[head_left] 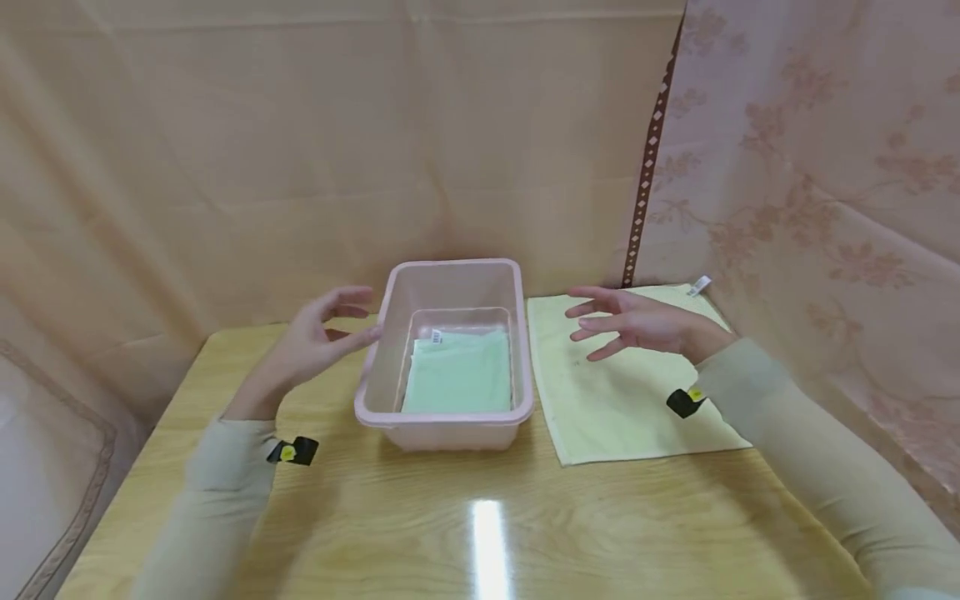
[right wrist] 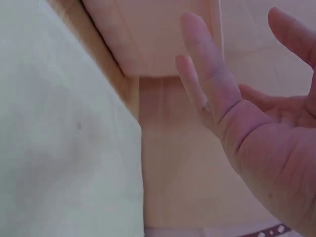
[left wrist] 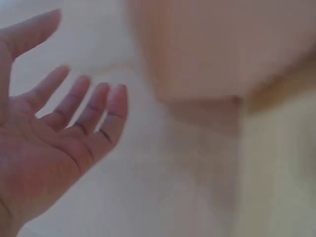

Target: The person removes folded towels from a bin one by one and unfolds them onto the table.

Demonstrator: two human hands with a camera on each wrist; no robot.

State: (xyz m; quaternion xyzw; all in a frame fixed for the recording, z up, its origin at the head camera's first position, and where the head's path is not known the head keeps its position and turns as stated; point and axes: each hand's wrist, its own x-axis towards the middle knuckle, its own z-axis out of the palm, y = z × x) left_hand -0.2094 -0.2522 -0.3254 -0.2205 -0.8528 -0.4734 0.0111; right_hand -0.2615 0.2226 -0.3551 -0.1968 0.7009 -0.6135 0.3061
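A pale pink plastic tub (head_left: 447, 414) stands in the middle of the wooden table, with a folded light green cloth (head_left: 459, 372) lying flat inside it. To its right a pale yellow towel (head_left: 615, 400) is spread flat on the table. My left hand (head_left: 322, 337) hovers just left of the tub's rim, fingers spread and loosely bent, holding nothing. My right hand (head_left: 630, 323) floats above the yellow towel (right wrist: 59, 138), fingers spread, empty. In the left wrist view the left hand (left wrist: 54, 133) shows an open palm beside the blurred tub (left wrist: 207, 49). The right hand (right wrist: 247, 123) is also empty there.
The wooden table (head_left: 480, 533) has bare surface in front of the tub. Beige curtain (head_left: 300, 150) hangs behind the table and a floral curtain (head_left: 825, 183) closes off the right side. The table's left edge (head_left: 127, 467) drops away near my left sleeve.
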